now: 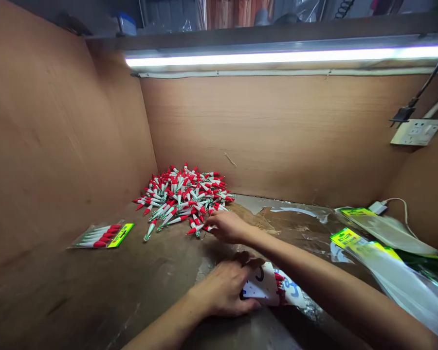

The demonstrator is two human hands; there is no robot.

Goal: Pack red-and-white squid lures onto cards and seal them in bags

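R hand point(228, 227) is stretched out over the table point(95, 291). Its fingers point(213, 228) are bent, tips touching one float point(196, 230) at the near edge of the pile of floats point(184, 192). Can't tell if that float is pinched or only touched. The pile is red-and-white pieces w/ green specks, spreading beyond and to the left of those fingers, near the back corner.

L hand point(224, 289) sits closer in, fingers point(250, 265) curled tight on the left end of a white card point(264, 287). The card lies flat on the table, w/ red float tips showing just right of the fingers. R forearm passes just beyond the card's right end.

Well left of both hands' fingers is a sealed pack point(102, 236) of floats w/ yellow-green label, flat on the table. Right of the R forearm are clear bags point(387, 233) w/ yellow labels. Light tube point(284, 56) is overhead, and a wall socket point(416, 131) is far right.
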